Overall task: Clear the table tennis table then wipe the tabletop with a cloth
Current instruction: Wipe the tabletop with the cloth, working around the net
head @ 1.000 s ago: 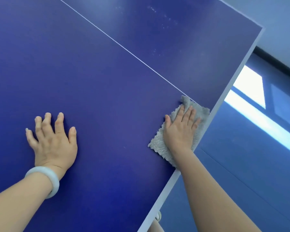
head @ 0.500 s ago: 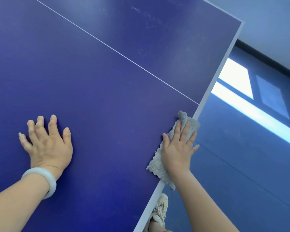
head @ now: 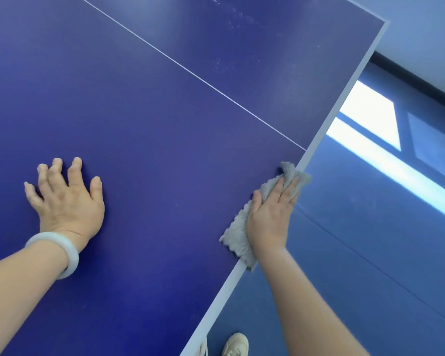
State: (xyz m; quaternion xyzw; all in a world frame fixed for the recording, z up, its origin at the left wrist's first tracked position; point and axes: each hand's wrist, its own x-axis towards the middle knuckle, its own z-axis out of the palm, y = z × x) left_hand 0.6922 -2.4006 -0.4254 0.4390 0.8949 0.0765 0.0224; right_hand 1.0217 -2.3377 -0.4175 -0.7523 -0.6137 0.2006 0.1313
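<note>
- Tabletop of dark blue matt board, marked for table tennis: fills most of the head view, slanting from lower left to upper right.
- Thin white centre line: crosses the board on a diagonal and ends at the pale grey edge band on the right.
- Faint whitish speckles: scattered over the far half, beyond the line (dust or dried drops, impossible to say which).
- Left hand: lies palm down on the near half, fingers straight and spread wide, holding nothing; well apart from the other hand.
- Smooth, pale, whitish bangle: sits round the left wrist.
- Fluffy grey cloth: sits right at the board's right-hand edge, just short of where the white line meets the edge band; lies partly on the blue surface, partly over the band, with a bunched corner poking out past the fingertips.
- Right hand: presses flat on the cloth, fingers straight and close together, pointing along the edge toward the far corner; thumb rests on the cloth on the board side.
- Blue sports floor: shows below and to the right of the table, crossed by bright patches of sunlight.
- Cream trainer: stands on the floor at the bottom of the view, just beside the table edge.
- Pale wall with a dark skirting strip: closes the upper right corner.
</note>
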